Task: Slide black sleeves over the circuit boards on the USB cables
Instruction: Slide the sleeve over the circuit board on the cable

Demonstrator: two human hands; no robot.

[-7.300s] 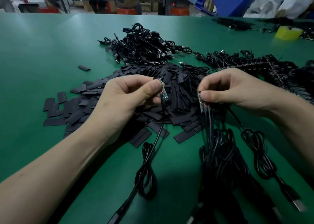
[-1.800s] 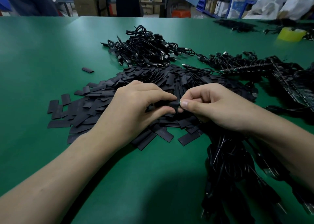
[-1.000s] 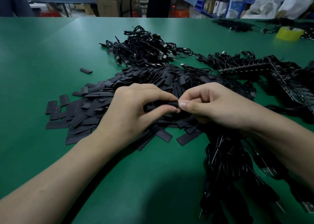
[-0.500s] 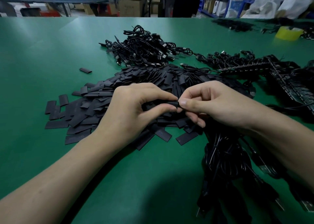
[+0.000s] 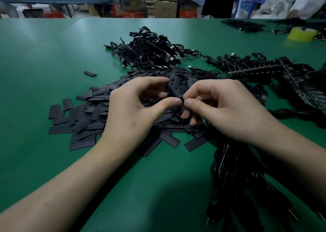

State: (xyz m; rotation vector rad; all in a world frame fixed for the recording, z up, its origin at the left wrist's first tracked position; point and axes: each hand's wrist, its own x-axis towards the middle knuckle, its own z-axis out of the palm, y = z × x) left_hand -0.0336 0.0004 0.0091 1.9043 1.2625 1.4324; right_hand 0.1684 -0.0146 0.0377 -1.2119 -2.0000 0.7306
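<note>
black sleeve (image 5: pixel 173 91) looks light, floppy; hold it near its mouth. your left hand (image 5: pixel 134 108) and right hand (image 5: pixel 227 108) both pinch it.

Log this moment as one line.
left hand: pinches black sleeve | right hand: pinches sleeve's near end | sleeve pile: underneath

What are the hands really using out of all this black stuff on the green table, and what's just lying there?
In the job:
black sleeve, pinched by the left hand and right hand
pile of sleeves
cable bundle below the right hand
far cable heap

Just lying about:
yellow tape roll
cardboard boxes behind the table
</note>
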